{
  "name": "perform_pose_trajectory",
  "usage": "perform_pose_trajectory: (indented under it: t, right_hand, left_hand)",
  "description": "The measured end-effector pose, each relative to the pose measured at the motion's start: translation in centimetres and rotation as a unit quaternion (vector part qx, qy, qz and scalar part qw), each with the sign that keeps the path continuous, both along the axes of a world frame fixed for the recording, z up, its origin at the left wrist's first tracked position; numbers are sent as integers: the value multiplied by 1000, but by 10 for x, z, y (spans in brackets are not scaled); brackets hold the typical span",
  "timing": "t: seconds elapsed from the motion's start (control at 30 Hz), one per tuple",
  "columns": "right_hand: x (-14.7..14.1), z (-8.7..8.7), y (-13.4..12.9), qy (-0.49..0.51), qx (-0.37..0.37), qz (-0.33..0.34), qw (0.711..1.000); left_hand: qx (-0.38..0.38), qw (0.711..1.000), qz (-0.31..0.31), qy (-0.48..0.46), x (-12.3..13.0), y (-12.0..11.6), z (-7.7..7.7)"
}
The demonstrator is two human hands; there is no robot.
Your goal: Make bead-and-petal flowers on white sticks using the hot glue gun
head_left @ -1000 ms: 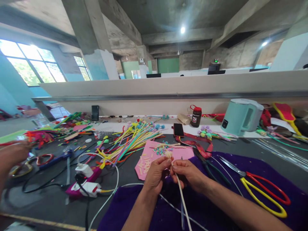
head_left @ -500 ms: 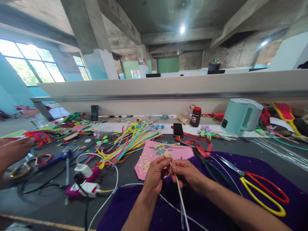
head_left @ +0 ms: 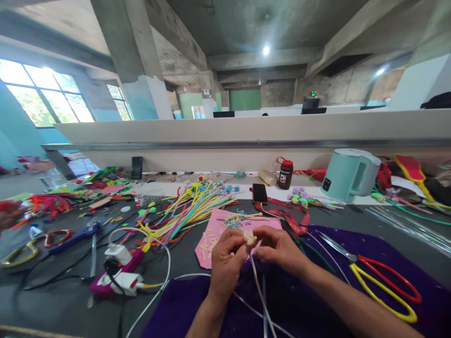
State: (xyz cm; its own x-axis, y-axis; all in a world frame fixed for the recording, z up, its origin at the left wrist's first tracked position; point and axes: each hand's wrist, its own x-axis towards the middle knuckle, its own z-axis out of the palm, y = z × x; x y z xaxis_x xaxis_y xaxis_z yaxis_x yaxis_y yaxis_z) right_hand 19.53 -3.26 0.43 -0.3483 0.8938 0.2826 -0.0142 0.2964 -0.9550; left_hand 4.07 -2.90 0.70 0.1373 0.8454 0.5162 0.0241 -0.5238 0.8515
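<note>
In the head view, the left hand (head_left: 227, 253) has its fingertips pinched on a cream, knobbly, fuzzy-looking cluster (head_left: 250, 237) above the purple cloth (head_left: 190, 305); the right hand (head_left: 278, 244) curls beside it, its grip impossible to tell. A light hold near the base should avoid crushing it. Half a second ago, right fingertips pinched the thin cream stem (head_left: 260, 291); now it hangs clear of them.

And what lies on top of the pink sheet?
Cream bits, small colourful pieces and cream sticks lie on the pink sheet. Whatever the left hand and right hand cover cannot be seen.
</note>
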Motion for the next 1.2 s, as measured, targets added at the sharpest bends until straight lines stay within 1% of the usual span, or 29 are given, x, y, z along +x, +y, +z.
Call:
perform_pose_trajectory:
  t: [0.07, 0.17, 0.27, 0.43, 0.67, 0.87, 0.93, 1.0, 1.1, 1.17, 1.2]
  right_hand:
    - [4, 7, -3, -19, 59, -27, 998]
    - [6, 16, -8, -47, 138, -43, 988]
    - [5, 19, -10, -65, 169, -59, 982]
    - [6, 17, -9, -68, 152, -56, 984]
    - [5, 19, -11, -73, 148, -68, 984]
    - [5, 22, -11, -79, 147, -69, 984]
    - [5, 21, -11, -87, 130, -73, 985]
    - [3, 16, -11, -85, 88, -75, 990]
    - [-7, 5, -11, -48, 24, -47, 997]
    - [-14, -3, -12, -26, 19, -23, 999]
    - [-17, -6, -12, -20, 23, -23, 999]
  left_hand:
    - [32, 999, 6, 35, 1, -2, 0]
    - [58, 996, 7, 64, 3, -3, -2]
    - [65, 995, 3, 78, 3, -3, -4]
    - [57, 994, -7, 90, 4, -4, -2]
    - [16, 999, -11, 50, 6, -6, 1]
    - [11, 998, -30, 48, 5, -5, 1]
    - [-15, 999, -36, 14, 4, -3, 0]
    - [-57, 997, -40, -45, 2, -1, -2]
    - [-128, 981, -50, -135, 0, 3, -8]
    - [-164, 971, -62, -165, 0, 5, -11]
    - [-176, 967, -65, -172, 0, 5, -13]
